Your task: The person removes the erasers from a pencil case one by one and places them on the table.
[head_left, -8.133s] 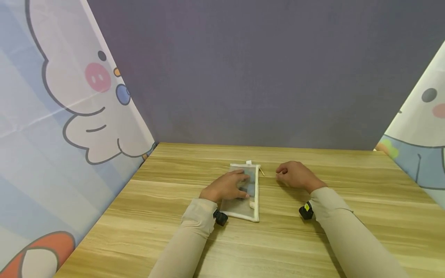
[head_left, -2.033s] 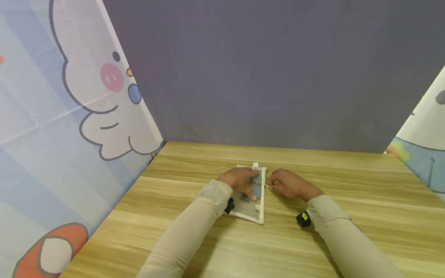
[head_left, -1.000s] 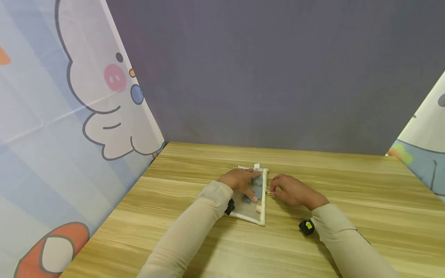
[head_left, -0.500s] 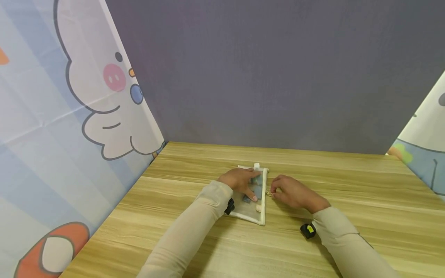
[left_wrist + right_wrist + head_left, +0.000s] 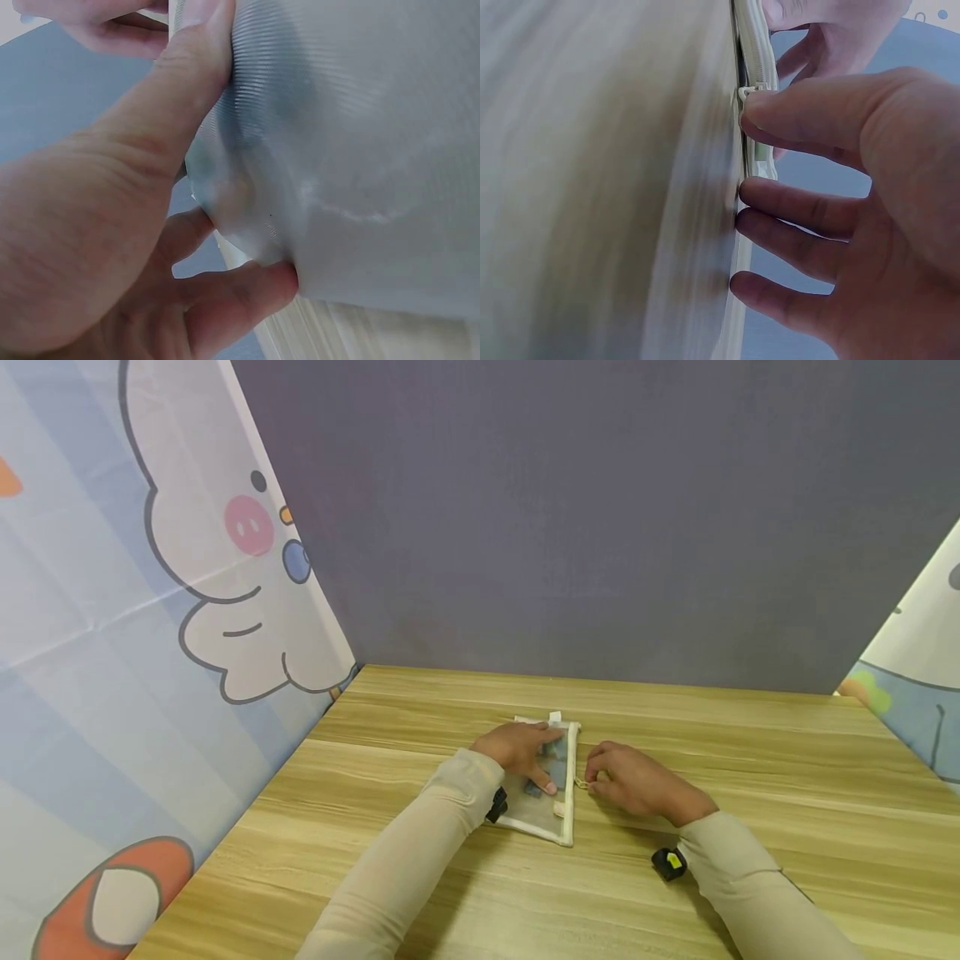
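A see-through mesh zip pouch (image 5: 525,817) with white edging lies flat on the table; dark, blurry contents and a small cream thing (image 5: 558,809) show through it. Spread over its upper part, my left hand (image 5: 516,750) presses it down, thumb and fingers apart. In the left wrist view the fingertips (image 5: 262,289) touch the mesh (image 5: 382,150). My right hand (image 5: 637,781) is beside the pouch's right edge and pinches the zip pull (image 5: 581,783) between thumb and forefinger. The right wrist view shows the slider (image 5: 754,90) under the thumb, with the other fingers loosely extended.
A wood-grain table (image 5: 675,893) extends around the pouch. Behind it stands a grey panel (image 5: 570,527), and a cartoon-printed sheet (image 5: 150,710) hangs at the left. A white tag (image 5: 555,717) sticks out from the pouch's far end.
Earliest, my right hand was apart from the pouch; it has since taken hold of the zip pull. Over the last two seconds it has drawn the pull towards me while my left hand stayed in place.
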A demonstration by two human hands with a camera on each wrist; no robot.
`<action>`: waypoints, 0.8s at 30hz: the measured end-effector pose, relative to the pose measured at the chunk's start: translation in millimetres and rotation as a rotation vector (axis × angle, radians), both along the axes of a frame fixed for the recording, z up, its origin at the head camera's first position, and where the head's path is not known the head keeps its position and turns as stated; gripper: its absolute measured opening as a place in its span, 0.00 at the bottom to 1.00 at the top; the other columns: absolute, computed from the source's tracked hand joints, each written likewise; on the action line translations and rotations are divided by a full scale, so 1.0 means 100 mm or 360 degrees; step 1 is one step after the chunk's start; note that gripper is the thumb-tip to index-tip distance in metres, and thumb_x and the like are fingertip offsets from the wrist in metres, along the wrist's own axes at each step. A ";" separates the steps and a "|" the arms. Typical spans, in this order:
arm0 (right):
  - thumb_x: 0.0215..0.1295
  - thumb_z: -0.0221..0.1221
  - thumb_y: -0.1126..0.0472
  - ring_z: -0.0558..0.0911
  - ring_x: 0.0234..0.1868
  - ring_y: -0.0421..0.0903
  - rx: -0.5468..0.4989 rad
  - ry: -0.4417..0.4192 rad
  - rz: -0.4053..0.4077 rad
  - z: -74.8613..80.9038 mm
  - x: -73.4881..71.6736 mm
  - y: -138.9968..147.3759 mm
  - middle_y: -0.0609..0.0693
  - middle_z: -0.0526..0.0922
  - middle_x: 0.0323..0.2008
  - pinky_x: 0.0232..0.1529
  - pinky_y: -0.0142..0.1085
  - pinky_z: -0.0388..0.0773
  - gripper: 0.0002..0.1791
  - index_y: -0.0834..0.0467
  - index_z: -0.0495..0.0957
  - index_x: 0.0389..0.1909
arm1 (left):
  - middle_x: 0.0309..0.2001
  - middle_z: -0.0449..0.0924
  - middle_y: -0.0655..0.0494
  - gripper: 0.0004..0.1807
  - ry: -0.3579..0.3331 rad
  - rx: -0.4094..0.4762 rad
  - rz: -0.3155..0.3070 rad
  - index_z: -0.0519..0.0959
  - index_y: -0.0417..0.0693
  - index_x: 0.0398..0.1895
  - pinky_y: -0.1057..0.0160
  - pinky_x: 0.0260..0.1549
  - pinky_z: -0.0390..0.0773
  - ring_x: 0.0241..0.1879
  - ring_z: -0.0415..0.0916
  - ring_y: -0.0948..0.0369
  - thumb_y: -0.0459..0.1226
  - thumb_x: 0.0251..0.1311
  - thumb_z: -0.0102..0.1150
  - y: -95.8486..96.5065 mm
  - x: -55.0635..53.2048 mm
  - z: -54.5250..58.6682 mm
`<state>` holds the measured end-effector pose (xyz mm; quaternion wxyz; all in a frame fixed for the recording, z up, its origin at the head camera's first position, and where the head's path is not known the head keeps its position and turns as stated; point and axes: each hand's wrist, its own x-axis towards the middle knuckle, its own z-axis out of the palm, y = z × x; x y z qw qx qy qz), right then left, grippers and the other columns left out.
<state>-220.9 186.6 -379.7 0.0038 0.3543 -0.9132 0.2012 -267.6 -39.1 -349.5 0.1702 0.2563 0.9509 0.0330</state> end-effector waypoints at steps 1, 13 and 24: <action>0.67 0.63 0.64 0.80 0.48 0.54 0.0001 -0.0002 -0.0003 0.00 0.00 0.00 0.56 0.80 0.49 0.47 0.50 0.78 0.06 0.51 0.84 0.33 | 0.79 0.48 0.60 0.58 0.0000 -0.0003 -0.0003 0.51 0.71 0.81 0.54 0.66 0.64 0.75 0.54 0.54 0.62 0.47 0.71 0.00 0.00 0.00; 0.66 0.62 0.65 0.81 0.49 0.54 0.0000 0.0052 0.0060 0.00 0.07 0.00 0.55 0.81 0.49 0.48 0.51 0.77 0.07 0.49 0.83 0.32 | 0.80 0.47 0.60 0.58 0.0008 -0.0034 -0.0004 0.51 0.70 0.81 0.54 0.67 0.63 0.75 0.53 0.54 0.63 0.46 0.70 0.02 0.00 -0.01; 0.66 0.63 0.65 0.80 0.45 0.49 -0.0012 0.0045 0.0093 0.01 0.15 -0.03 0.52 0.80 0.47 0.45 0.47 0.78 0.07 0.48 0.82 0.31 | 0.80 0.47 0.60 0.58 0.0015 -0.0035 -0.0008 0.50 0.71 0.81 0.54 0.67 0.62 0.75 0.52 0.54 0.63 0.47 0.70 0.01 -0.02 -0.02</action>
